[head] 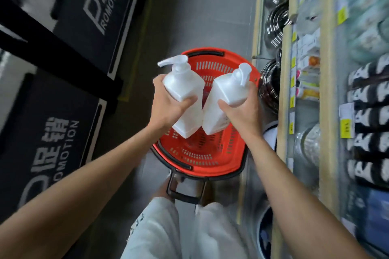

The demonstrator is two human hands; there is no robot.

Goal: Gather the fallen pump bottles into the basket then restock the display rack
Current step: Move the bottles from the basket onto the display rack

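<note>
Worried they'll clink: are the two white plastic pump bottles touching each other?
Touching: head view shows the left-hand bottle and right-hand bottle meeting along their lower sides, tops splayed apart.

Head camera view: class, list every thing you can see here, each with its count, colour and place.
left pump bottle: one, white, above the basket
right pump bottle: one, white, above the basket
basket: one, red, black handles, on the floor
promotion signs: two, black, white lettering, left side
shelves: several, pale wood edges, stocked, yellow tags, right side
trousers: one pair, pale, bottom centre
left hand: grips the left pump bottle
right hand: grips the right pump bottle
</note>
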